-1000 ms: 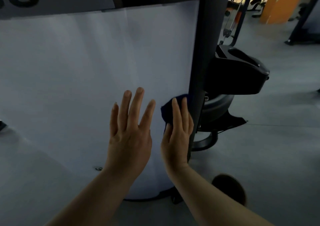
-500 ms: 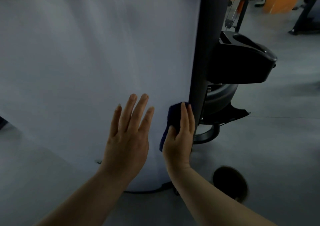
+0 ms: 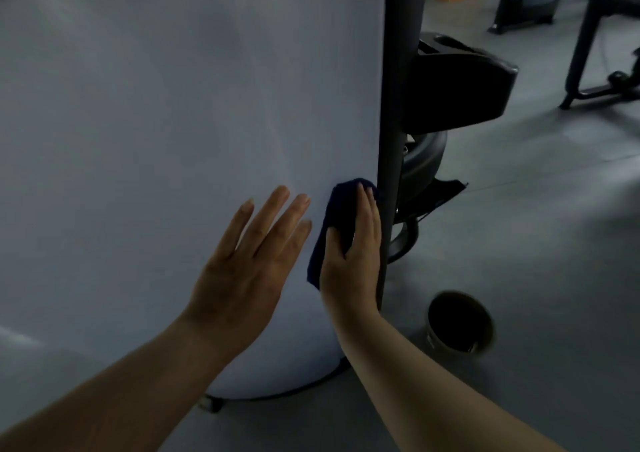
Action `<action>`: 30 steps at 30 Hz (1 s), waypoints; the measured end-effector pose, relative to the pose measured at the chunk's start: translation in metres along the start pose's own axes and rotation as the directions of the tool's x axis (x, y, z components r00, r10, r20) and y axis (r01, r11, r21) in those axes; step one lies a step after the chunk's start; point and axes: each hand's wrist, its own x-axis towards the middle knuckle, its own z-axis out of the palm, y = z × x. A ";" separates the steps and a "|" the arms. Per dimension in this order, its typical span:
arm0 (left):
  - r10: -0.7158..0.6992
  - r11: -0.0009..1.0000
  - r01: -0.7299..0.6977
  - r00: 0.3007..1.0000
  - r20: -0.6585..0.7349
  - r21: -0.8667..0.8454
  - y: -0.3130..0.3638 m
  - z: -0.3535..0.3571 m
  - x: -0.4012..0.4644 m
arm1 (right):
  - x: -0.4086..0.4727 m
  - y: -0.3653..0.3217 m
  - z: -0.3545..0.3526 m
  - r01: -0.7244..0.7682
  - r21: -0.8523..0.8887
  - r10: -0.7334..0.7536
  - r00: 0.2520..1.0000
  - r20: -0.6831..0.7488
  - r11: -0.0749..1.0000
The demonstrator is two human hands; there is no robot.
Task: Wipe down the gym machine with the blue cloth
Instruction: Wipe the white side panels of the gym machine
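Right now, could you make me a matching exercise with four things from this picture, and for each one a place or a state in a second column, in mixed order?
Things:
1. blue cloth
2. left hand
3. round container
4. black upright post

Places or states:
a. stands on the grey floor, right of the white panel
b. pressed against the white panel under the right hand
c. runs along the right edge of the white panel
d. fingers straight and spread, holds nothing

Right pairs: 1-b, 2-d, 3-a, 4-c
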 end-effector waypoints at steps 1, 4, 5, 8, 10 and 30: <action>0.024 1.000 -0.024 1.000 -0.013 0.002 -0.004 0.002 -0.001 | 0.001 0.002 0.003 0.012 -0.007 -0.012 0.999 -0.031 1.000; 0.089 0.996 -0.089 0.994 -0.068 0.007 -0.014 0.008 -0.005 | 0.008 0.014 0.013 -0.098 0.095 0.110 0.986 -0.129 0.991; 0.102 0.995 -0.103 0.991 -0.091 -0.006 -0.017 0.009 -0.007 | 0.005 0.015 0.017 -0.128 0.132 0.145 0.981 -0.131 0.983; 0.127 0.990 -0.134 0.982 -0.137 -0.043 -0.026 0.013 -0.016 | -0.016 0.008 0.031 -0.052 0.122 0.065 0.992 -0.107 0.991; 0.149 0.988 -0.154 0.976 -0.156 -0.024 -0.032 0.014 -0.023 | -0.021 0.008 0.038 0.019 0.075 -0.009 0.991 -0.131 0.997; -0.043 0.976 0.025 0.996 -0.077 -0.218 -0.033 0.003 -0.050 | -0.056 0.004 0.065 0.147 0.032 -0.142 0.983 -0.117 0.989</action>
